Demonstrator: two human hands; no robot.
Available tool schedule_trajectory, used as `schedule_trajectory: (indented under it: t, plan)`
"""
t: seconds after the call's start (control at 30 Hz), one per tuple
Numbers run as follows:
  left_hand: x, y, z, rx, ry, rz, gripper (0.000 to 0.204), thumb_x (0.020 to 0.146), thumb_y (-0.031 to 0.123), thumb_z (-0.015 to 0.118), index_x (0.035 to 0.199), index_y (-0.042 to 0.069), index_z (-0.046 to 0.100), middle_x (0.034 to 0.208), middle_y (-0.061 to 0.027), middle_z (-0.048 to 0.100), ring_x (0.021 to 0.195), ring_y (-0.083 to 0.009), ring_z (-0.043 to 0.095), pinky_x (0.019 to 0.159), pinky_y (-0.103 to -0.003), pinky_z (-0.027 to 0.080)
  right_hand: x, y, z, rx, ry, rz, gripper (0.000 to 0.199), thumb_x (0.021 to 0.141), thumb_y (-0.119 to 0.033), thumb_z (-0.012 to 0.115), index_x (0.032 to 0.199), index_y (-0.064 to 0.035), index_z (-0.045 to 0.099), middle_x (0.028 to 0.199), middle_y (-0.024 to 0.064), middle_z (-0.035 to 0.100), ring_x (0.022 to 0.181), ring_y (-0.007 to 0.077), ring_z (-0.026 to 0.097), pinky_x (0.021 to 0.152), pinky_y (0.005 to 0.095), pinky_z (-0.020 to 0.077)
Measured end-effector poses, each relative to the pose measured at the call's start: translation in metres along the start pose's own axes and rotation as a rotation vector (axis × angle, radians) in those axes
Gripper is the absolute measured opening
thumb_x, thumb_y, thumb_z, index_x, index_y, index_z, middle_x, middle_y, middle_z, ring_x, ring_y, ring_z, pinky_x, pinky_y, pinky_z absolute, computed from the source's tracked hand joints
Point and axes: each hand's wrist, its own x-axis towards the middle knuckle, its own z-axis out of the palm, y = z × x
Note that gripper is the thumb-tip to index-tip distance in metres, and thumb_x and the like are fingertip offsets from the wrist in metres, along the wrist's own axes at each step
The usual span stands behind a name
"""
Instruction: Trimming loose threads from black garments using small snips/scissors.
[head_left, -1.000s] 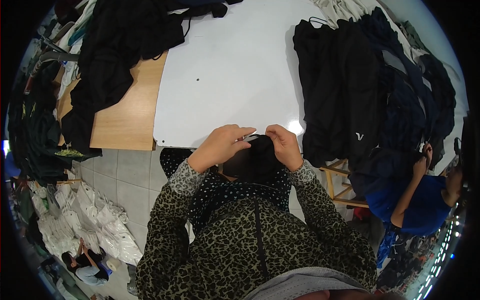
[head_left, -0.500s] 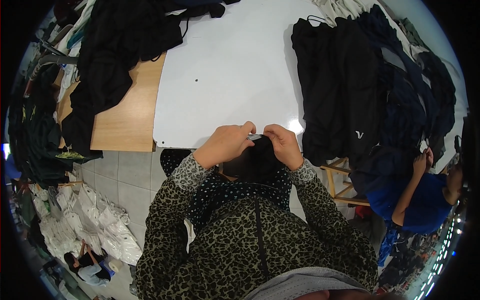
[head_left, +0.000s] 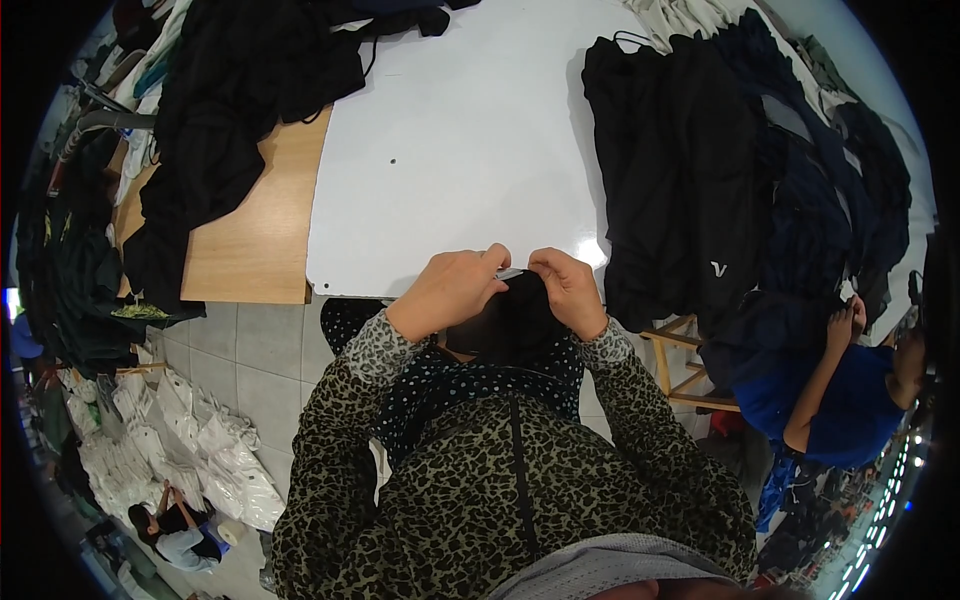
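At the near edge of the white table (head_left: 455, 180), my left hand (head_left: 447, 287) and my right hand (head_left: 569, 287) meet over a piece of black fabric (head_left: 518, 318), which hangs down over my lap. My left hand is closed, thumb and fingers pinching at the fabric's upper edge. Between the hands shows a small silvery-white piece (head_left: 512, 273); its kind is too small to make out. My right fingertips pinch the same black edge from the other side.
To the right lie black trousers (head_left: 680, 170) and a pile of dark blue garments (head_left: 815, 190). Black garments (head_left: 225, 110) cover part of a wooden tabletop (head_left: 250, 235) at left. A co-worker in blue (head_left: 840, 400) sits at right; white plastic-wrapped packages (head_left: 185, 440) lie lower left.
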Motion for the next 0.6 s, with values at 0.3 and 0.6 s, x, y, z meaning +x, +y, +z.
schedule_trajectory:
  t: [0.3, 0.6]
  plan:
    - [0.0015, 0.0004, 0.0060, 0.017, -0.002, -0.014, 0.025, 0.083, 0.015, 0.063, 0.100, 0.005, 0.048, 0.078, -0.0129, 0.063, 0.072, -0.0316, 0.062, 0.062, -0.039, 0.048, 0.0004, -0.0002, 0.0011, 0.017, -0.003, -0.033, 0.009, 0.085, 0.001, 0.054, 0.091, 0.0019, 0.060, 0.084, 0.0142, 0.064, 0.074, 0.0253, 0.064, 0.067, 0.0292, 0.0502]
    - [0.0020, 0.0013, 0.0065, -0.007, 0.018, 0.007, 0.024, 0.083, 0.015, 0.062, 0.099, 0.004, 0.048, 0.075, -0.0141, 0.063, 0.071, -0.0327, 0.062, 0.060, -0.040, 0.047, -0.0007, 0.0034, -0.0014, -0.001, -0.023, -0.047, 0.009, 0.085, 0.000, 0.055, 0.092, 0.0011, 0.060, 0.085, 0.0141, 0.064, 0.075, 0.0263, 0.064, 0.067, 0.0299, 0.0504]
